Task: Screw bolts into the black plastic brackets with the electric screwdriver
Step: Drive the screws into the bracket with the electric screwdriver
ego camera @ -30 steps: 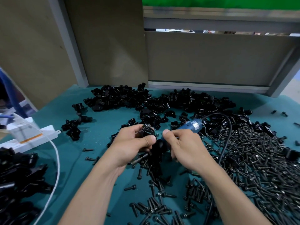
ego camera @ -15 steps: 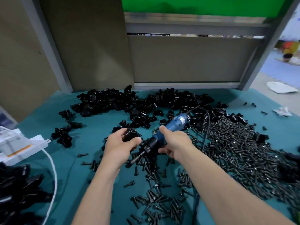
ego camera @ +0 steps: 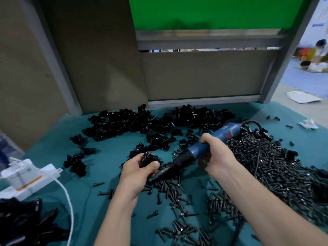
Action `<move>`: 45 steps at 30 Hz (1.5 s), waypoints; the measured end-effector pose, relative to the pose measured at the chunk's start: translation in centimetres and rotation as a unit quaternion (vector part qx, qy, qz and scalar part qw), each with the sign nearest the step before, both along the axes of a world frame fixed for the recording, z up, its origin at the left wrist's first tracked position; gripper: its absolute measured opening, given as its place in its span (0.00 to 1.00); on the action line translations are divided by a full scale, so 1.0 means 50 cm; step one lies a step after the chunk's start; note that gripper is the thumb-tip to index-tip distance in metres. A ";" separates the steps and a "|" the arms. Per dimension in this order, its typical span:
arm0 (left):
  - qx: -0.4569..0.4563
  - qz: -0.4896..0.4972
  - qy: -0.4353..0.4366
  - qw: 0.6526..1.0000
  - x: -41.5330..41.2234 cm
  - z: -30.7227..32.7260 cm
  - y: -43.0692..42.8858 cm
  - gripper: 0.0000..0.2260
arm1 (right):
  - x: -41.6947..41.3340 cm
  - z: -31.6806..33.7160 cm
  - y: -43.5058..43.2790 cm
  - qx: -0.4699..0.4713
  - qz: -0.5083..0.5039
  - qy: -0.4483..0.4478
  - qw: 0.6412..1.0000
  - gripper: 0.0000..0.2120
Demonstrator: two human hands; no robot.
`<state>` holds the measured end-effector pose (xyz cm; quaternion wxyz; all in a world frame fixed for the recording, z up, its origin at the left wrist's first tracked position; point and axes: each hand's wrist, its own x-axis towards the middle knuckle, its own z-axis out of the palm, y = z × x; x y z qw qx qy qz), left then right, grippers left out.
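Two hands: your left hand (ego camera: 140,170) curls round one black bracket (ego camera: 148,158); your right hand (ego camera: 218,157) wraps the blue body of the electric screwdriver (ego camera: 209,144).
Bracket place: it is held just above the teal table (ego camera: 106,157), near the middle, with the driver's dark nose pointing at it from the right. Your left thumb hides whether the bit touches it.
Bolt in hand: you cannot tell from here whether one sits in the bracket or on the bit.
Supplies: bolts (ego camera: 275,166) lie heaped on the right and scattered near you; spare brackets (ego camera: 142,121) are piled at the far side.
Risk, slip: the bracket is small and held by fingers alone. If the bit meets a bolt off-axis, the torque may spin the piece out of your grip, or the bit may skid onto your thumb.
Risk, cross-thread: a tilted bolt would likely chew the plastic.
Risk, cord: the black cord (ego camera: 257,157) loops across the bolt heap on the right. A tug could scatter bolts or pull the tool off line.
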<state>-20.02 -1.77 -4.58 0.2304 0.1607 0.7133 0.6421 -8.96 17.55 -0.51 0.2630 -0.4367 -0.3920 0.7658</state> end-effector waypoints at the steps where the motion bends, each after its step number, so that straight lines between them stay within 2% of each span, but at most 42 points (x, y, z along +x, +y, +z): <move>1: 0.010 -0.009 -0.012 1.000 -0.002 -0.001 0.000 0.05 | 0.005 0.003 0.009 -0.027 -0.026 0.041 0.998 0.11; 5: 0.047 -0.062 -0.051 0.996 -0.006 -0.003 -0.005 0.06 | 0.008 0.009 0.028 -0.088 -0.060 0.198 0.974 0.08; 9: 0.005 -0.149 -0.047 0.988 -0.001 -0.002 -0.009 0.10 | -0.004 0.013 0.039 -0.091 -0.106 0.253 0.957 0.08; 12: -0.019 -0.154 -0.061 0.986 0.006 0.000 -0.006 0.09 | -0.008 0.010 0.052 -0.095 -0.127 0.287 0.945 0.08; 22: -0.067 -0.151 -0.040 0.986 0.015 0.003 0.002 0.08 | -0.020 -0.009 0.044 -0.071 -0.101 0.308 0.943 0.09; 35: -0.019 -0.138 -0.087 0.986 0.021 -0.009 0.014 0.16 | -0.016 -0.009 0.040 -0.018 -0.085 0.334 0.939 0.10; 45: -0.007 -0.121 -0.096 0.988 0.024 -0.007 0.015 0.15 | -0.013 -0.009 0.035 -0.003 -0.077 0.342 0.937 0.10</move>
